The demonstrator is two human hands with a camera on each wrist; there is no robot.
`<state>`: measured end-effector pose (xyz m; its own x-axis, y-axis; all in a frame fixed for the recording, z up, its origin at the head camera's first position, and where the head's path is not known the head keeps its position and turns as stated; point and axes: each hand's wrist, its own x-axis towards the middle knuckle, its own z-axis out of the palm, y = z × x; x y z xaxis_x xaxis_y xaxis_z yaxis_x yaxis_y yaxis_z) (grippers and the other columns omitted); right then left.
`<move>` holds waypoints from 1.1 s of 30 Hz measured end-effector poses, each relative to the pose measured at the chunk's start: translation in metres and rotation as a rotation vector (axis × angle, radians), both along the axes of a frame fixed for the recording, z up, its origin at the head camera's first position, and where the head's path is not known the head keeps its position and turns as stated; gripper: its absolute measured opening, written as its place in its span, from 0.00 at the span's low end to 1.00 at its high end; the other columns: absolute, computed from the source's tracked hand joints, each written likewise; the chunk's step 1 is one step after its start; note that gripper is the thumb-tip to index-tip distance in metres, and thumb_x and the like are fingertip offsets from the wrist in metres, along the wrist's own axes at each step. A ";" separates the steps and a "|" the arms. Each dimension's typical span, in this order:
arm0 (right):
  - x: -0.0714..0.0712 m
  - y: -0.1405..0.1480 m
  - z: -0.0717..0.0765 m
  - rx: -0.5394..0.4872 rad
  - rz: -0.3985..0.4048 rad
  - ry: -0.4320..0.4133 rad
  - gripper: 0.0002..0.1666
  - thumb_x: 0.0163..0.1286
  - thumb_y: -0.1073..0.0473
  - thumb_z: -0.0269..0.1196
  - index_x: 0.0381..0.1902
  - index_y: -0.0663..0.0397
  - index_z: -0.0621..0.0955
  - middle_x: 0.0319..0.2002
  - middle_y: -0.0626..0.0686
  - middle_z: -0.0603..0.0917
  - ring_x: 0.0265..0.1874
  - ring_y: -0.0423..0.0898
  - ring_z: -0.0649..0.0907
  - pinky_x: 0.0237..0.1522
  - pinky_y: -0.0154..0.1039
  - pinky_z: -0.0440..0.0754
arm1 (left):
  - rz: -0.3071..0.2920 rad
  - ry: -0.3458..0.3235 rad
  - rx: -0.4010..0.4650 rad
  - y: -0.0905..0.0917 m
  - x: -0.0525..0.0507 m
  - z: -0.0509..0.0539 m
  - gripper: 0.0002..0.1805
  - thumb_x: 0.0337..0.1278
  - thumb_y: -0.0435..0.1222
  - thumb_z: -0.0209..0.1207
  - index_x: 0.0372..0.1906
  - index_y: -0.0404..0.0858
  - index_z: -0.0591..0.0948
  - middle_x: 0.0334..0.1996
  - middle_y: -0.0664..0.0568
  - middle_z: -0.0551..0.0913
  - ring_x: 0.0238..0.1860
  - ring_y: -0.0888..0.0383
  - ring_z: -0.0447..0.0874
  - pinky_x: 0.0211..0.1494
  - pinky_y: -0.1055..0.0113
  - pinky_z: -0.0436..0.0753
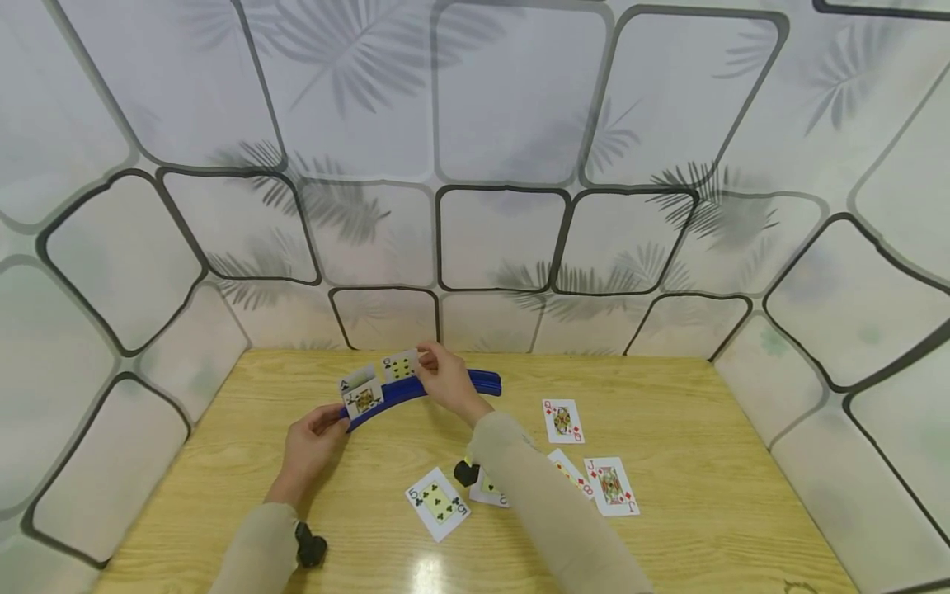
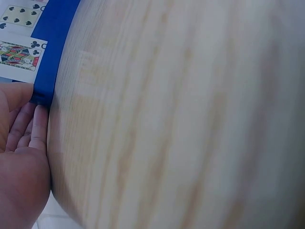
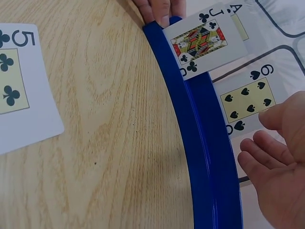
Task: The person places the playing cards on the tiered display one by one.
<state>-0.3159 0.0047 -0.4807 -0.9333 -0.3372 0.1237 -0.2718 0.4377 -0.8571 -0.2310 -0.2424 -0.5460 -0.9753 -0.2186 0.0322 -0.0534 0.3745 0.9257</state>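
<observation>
A curved blue card holder (image 1: 404, 388) lies on the table, and my left hand (image 1: 313, 441) grips its left end between thumb and fingers. A jack of clubs (image 3: 200, 45) stands in the front slot at that end, partly over an ace (image 1: 359, 377) behind it. Farther along the holder's back slot is a six of spades (image 3: 248, 100). My right hand (image 1: 449, 381) pinches the six of spades at its right edge, thumb in front; the index finger is hidden behind the card.
Face up on the wooden table (image 1: 705, 462) lie a five of clubs (image 1: 438, 503), a queen of diamonds (image 1: 562, 421), a jack of diamonds (image 1: 612, 487) and a red eight (image 1: 567, 472). My right sleeve (image 1: 549, 503) partly covers another card (image 1: 487, 491). A patterned wall (image 1: 505, 239) rises behind.
</observation>
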 end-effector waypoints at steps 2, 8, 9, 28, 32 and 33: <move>0.000 0.002 0.000 0.005 0.005 -0.001 0.25 0.81 0.61 0.59 0.73 0.54 0.74 0.60 0.59 0.83 0.60 0.54 0.84 0.63 0.50 0.84 | -0.002 0.003 0.003 0.000 0.001 0.000 0.18 0.72 0.31 0.62 0.62 0.27 0.82 0.59 0.31 0.85 0.43 0.78 0.80 0.48 0.86 0.78; 0.004 0.008 -0.002 0.038 0.018 0.019 0.25 0.79 0.59 0.62 0.71 0.55 0.76 0.59 0.59 0.84 0.57 0.53 0.85 0.60 0.49 0.85 | -0.008 -0.009 0.011 0.000 0.001 0.001 0.19 0.73 0.31 0.62 0.63 0.27 0.82 0.60 0.31 0.85 0.42 0.80 0.79 0.48 0.86 0.77; 0.005 0.009 -0.002 0.045 0.024 0.019 0.25 0.79 0.59 0.63 0.70 0.55 0.77 0.59 0.59 0.85 0.57 0.53 0.85 0.60 0.49 0.85 | -0.007 -0.012 0.015 0.001 0.001 0.001 0.19 0.73 0.31 0.62 0.63 0.27 0.82 0.60 0.31 0.85 0.42 0.80 0.79 0.48 0.86 0.77; 0.036 0.036 -0.008 0.127 0.131 -0.022 0.30 0.78 0.50 0.65 0.71 0.56 0.77 0.68 0.61 0.81 0.66 0.57 0.80 0.69 0.55 0.78 | -0.005 -0.018 0.027 0.001 0.001 0.000 0.19 0.73 0.30 0.61 0.63 0.27 0.82 0.59 0.30 0.85 0.42 0.77 0.80 0.47 0.85 0.79; 0.045 0.044 -0.009 0.178 0.164 -0.031 0.33 0.76 0.45 0.66 0.73 0.52 0.76 0.69 0.56 0.79 0.67 0.56 0.78 0.68 0.57 0.78 | -0.007 -0.020 0.022 0.000 0.000 0.000 0.19 0.73 0.31 0.61 0.63 0.27 0.81 0.59 0.31 0.85 0.42 0.78 0.80 0.47 0.85 0.78; 0.047 0.045 -0.010 0.187 0.175 -0.032 0.34 0.76 0.44 0.67 0.73 0.51 0.76 0.70 0.55 0.79 0.68 0.55 0.78 0.68 0.57 0.78 | -0.005 -0.024 0.022 0.000 0.000 0.000 0.19 0.73 0.31 0.61 0.63 0.28 0.82 0.59 0.31 0.85 0.42 0.78 0.80 0.47 0.85 0.78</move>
<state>-0.2685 0.0501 -0.4904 -0.8610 -0.5084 0.0159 -0.3317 0.5376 -0.7752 -0.2310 -0.2424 -0.5459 -0.9768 -0.2141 0.0043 -0.0736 0.3543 0.9322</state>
